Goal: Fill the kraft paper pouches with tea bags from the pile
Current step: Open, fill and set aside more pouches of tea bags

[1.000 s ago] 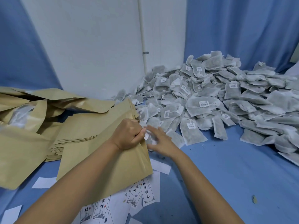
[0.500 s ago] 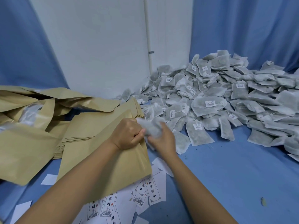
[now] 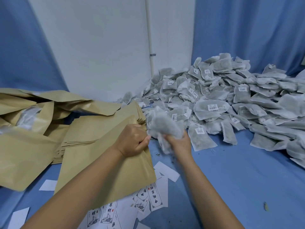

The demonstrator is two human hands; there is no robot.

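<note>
My left hand [image 3: 133, 139] grips the upper right edge of a flat kraft paper pouch [image 3: 92, 156] lying on the blue cloth. Just right of it, my right hand [image 3: 179, 142] holds a crumpled grey tea bag [image 3: 163, 128], blurred by motion, raised next to the pouch's mouth. The big pile of grey tea bags [image 3: 222, 104] with small barcode labels spreads across the right and back. A stack of flat kraft pouches [image 3: 102, 126] lies under and behind the gripped one.
Kraft pouches with clear windows [image 3: 28, 116] are heaped at the left. Printed paper labels [image 3: 148, 199] and white slips [image 3: 166, 171] litter the cloth near me. A white wall with a pipe [image 3: 149, 38] and blue curtains stand behind.
My right hand has lifted a tea bag off the cloth and brought it up beside the pouch's mouth. The left hand has kept its grip on the pouch edge.
</note>
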